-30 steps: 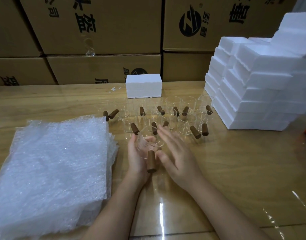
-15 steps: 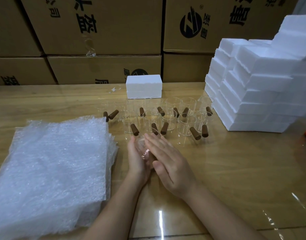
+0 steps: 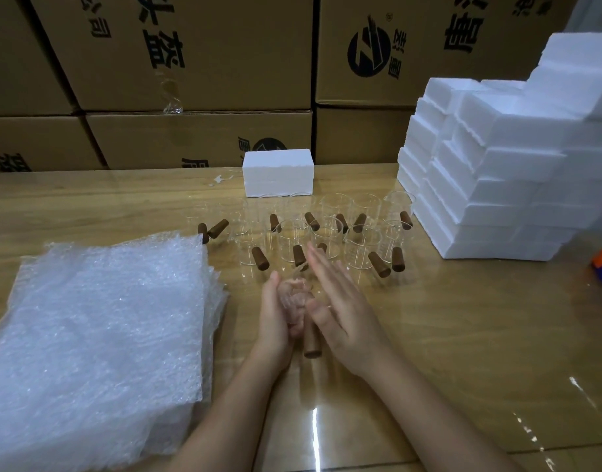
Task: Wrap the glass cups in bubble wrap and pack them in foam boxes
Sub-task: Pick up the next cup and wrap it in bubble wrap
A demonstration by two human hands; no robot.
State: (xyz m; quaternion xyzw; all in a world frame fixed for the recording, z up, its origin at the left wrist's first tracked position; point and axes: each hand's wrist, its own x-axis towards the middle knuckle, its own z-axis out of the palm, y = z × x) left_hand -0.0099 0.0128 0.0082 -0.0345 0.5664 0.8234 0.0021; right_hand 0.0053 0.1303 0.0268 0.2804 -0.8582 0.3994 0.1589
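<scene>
Glass cup (image 3: 292, 298) sits between the person's two palms, low over the table (image 3: 463, 335) and just in front of the other cups. The left hand (image 3: 275, 318) curls round its body, fingers showing through the clear wall. The right hand (image 3: 340, 308) is flat with straight fingers, laid along the cup's right side (whether the palm truly presses on it I cannot tell). A brown wooden handle (image 3: 312, 340) pokes out from between the hands toward the person.

By the look of it the cup is light, stiff and thin-walled, so brittle, and its smooth glass is likely slippery. The surest hold is probably around the body, as now. The handle offers grip, but it would lever on the glass where it joins.

Behind the hands the remaining cups (image 3: 361, 247) stand close together in rough rows, their handles pointing various ways, and a careless reach could knock them together. To the left lies a thick stack of bubble wrap (image 3: 98, 335), soft and springy, so a sheet will likely want to unroll unless pinned. One foam box (image 3: 277, 177) stands behind the cups, and many more foam boxes (image 3: 497, 185) are piled at the right. Cardboard cartons (image 3: 207, 56) wall off the far side of the table.
</scene>
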